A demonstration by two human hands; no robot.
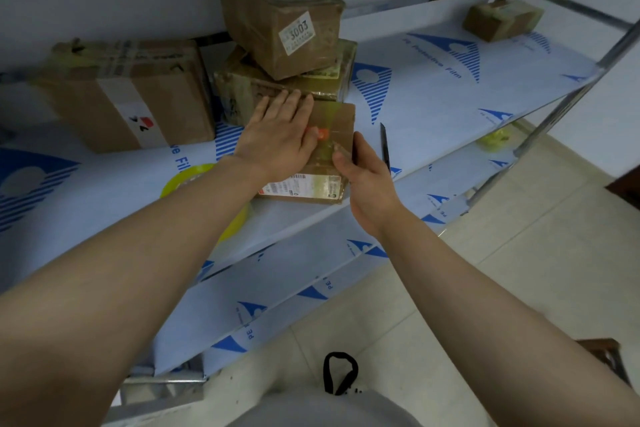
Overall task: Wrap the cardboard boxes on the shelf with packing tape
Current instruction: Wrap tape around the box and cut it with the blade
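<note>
Pressing my left hand [277, 139] flat on the box [334, 120], fingers straight. My right hand [367, 180] grips its right edge, thumb on top. It lies on the shelf [450, 107], just before a stack [277, 21]. Tape roll [183, 177] under my left forearm, knife [385, 146] beside.

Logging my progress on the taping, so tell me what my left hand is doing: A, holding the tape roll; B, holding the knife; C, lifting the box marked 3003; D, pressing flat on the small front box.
D: the left hand lies flat, fingers straight, on top of the small front box.
</note>
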